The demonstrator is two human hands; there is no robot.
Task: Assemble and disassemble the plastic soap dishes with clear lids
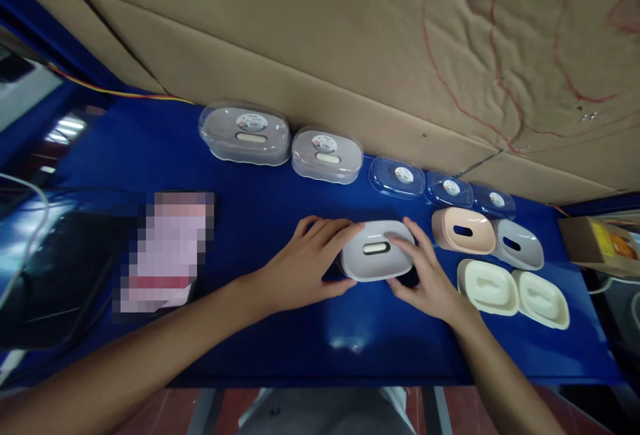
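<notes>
A light grey oval soap dish (367, 266) rests on the blue table in front of me, its center slot showing a cream insert. My left hand (307, 265) is closed around its left end, thumb at the near rim and fingers at the far side. Around the right end curls my right hand (425, 275), with a finger reaching over the rim. Just right of that hand stand a peach slotted tray (473, 240) and a grey slotted tray (525, 255). Nearer to me are two cream trays, a left one (487, 302) and a right one (545, 314).
Along the cardboard wall (300, 35) stand two lidded grey soap dishes, one larger (225, 135) and one smaller (310, 155). Three clear lids follow, the first (385, 185) nearest them. A pixelated flat rectangle (170, 242) and a black object (60, 275) lie left.
</notes>
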